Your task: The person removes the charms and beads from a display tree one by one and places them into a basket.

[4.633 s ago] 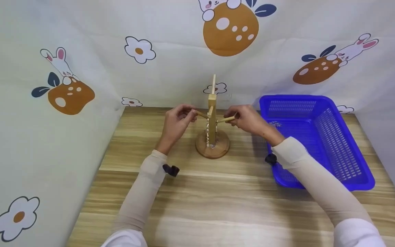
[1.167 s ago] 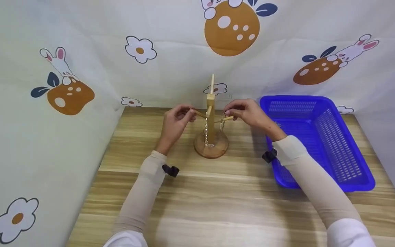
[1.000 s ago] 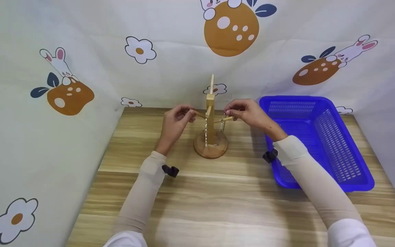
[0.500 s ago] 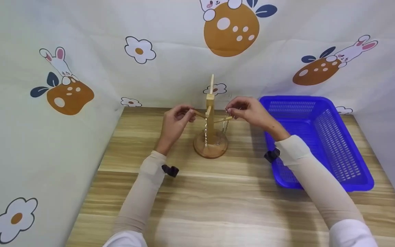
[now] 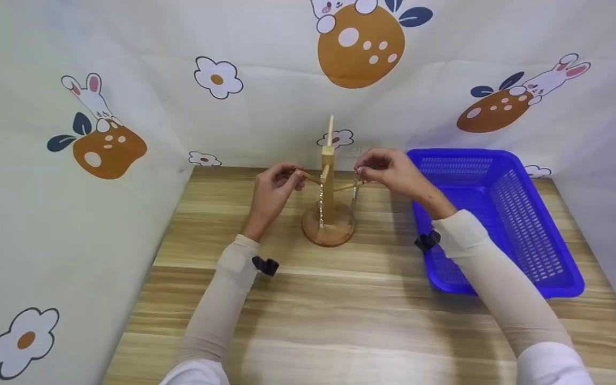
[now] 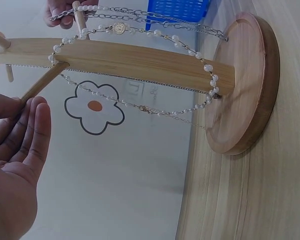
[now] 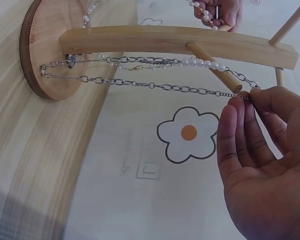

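The wood-grain worktop [image 5: 308,321] carries a rectangular blue plastic basket [image 5: 567,291]. Your left-hand grip [image 5: 274,195] pinches a peg [image 6: 42,84] of the round-based wooden stand [image 6: 140,55]; your right-hand grip [image 5: 396,174] pinches the silver link necklace with white beads [image 7: 197,91], near the opposite peg's tip [image 7: 236,87].

Head view: the stand [image 5: 328,192] rises at the centre of the frame, on the table [image 5: 329,321] and before the backdrop cloth [image 5: 265,123], the left hand [image 5: 274,195] just left of it, the right hand [image 5: 393,174] just right. The basket [image 5: 524,227] lies at right, partly behind the right sleeve [image 5: 506,294]. Left wrist view: a beaded necklace [image 6: 208,68] on the left peg [image 6: 42,84]. Right wrist view: a chain necklace [image 7: 191,89] between the right hand and the stand's base [image 7: 52,37] at upper left.
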The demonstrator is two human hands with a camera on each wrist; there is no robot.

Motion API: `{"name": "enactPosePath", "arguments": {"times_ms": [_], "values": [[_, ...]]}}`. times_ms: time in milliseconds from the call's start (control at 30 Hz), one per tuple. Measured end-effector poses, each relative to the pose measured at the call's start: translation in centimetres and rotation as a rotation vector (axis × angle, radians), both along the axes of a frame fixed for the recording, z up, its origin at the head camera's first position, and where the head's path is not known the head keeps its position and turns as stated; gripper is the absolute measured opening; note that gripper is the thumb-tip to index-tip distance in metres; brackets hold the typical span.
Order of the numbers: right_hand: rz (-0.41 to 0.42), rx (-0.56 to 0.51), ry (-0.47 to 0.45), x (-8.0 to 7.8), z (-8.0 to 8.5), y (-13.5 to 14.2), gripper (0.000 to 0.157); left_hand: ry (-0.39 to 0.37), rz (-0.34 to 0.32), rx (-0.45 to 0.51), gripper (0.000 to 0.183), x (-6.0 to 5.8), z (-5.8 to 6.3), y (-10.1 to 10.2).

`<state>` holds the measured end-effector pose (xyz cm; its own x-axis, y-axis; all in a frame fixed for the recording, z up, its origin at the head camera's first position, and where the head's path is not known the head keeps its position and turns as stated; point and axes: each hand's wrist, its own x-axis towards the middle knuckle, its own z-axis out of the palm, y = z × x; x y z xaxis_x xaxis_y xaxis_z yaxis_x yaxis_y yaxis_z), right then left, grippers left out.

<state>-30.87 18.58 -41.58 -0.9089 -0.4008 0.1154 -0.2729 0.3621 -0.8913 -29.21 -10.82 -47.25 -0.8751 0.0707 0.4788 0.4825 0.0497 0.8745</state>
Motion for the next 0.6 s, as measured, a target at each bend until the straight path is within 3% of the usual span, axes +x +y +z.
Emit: {"name": "enactPosePath", "arguments": {"times_ms": [600], "values": [[-0.012, -0.03, 0.02, 0.41, 0.14, 0.36, 0.015, -0.003, 0.003, -0.005, 0.015, 0.07, -0.01, -0.01]]}}
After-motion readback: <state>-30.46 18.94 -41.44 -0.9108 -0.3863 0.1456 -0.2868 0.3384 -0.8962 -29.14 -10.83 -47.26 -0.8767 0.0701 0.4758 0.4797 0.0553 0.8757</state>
